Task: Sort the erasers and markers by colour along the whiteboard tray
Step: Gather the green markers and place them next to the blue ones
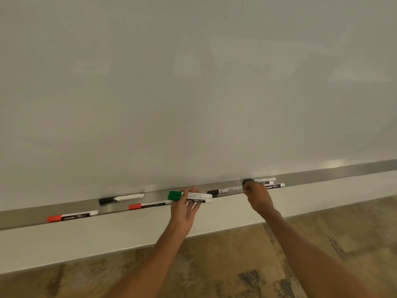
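Sorting partly done; two green markers (189, 197) are clasped in left hand (184, 208); right hand (256, 195) pinches another at 3 o'clock; red markers (72, 216) and black marker (121, 198) remain scattered at 9 o'clock on tray (322, 176); no erasers seen.

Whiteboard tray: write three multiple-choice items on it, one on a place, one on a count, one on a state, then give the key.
1. Where does the leftmost red marker lie?
A. in the tray
B. on the floor
C. in the right hand

2. How many green markers does the left hand hold?
A. none
B. two
C. five

3. What is the right hand doing?
A. hanging clear of the tray
B. resting flat on the whiteboard
C. closing on markers in the tray

Key: 1 A, it lies flat in the metal tray at far left. 2 B, two green caps sit side by side above the palm. 3 C, its fingers curl around the marker ends by a black cap.
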Motion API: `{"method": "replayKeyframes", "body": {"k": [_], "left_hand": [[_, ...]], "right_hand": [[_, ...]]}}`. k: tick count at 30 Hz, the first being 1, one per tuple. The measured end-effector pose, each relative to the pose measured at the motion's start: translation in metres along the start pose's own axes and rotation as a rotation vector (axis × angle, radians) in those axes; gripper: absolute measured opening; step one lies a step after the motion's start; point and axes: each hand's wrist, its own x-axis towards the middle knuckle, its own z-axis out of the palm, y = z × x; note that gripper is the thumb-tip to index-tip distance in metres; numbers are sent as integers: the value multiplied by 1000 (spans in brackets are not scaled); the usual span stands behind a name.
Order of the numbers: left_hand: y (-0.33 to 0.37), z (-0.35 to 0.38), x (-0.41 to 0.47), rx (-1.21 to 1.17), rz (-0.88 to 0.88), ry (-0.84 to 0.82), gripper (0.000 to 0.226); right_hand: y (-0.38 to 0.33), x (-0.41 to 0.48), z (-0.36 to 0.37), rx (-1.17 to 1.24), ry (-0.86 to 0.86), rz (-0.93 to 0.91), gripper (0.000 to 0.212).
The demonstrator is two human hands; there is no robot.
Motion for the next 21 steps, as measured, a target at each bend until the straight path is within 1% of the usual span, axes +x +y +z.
{"method": "replayKeyframes", "body": {"k": [3,4,8,10,14,21], "left_hand": [[-5,10,6,-10,2,0,23],[-6,11,7,-15,1,1,23],[-9,16,15,-2,-11,-3,10],[-12,18,17,5,-14,-5,10],[-14,19,19,6,-15,-6,11],[-12,19,25,17,-21,0,14]], "right_hand": [[16,12,-10,-137,37,20,18],[18,15,-11,-169,40,18,19],[14,27,-9,-297,34,-36,28],[14,32,-7,-331,17,-64,30],[12,38,-1,-365,-13,-89,25],[10,41,8,-416,-26,-115,22]]}}
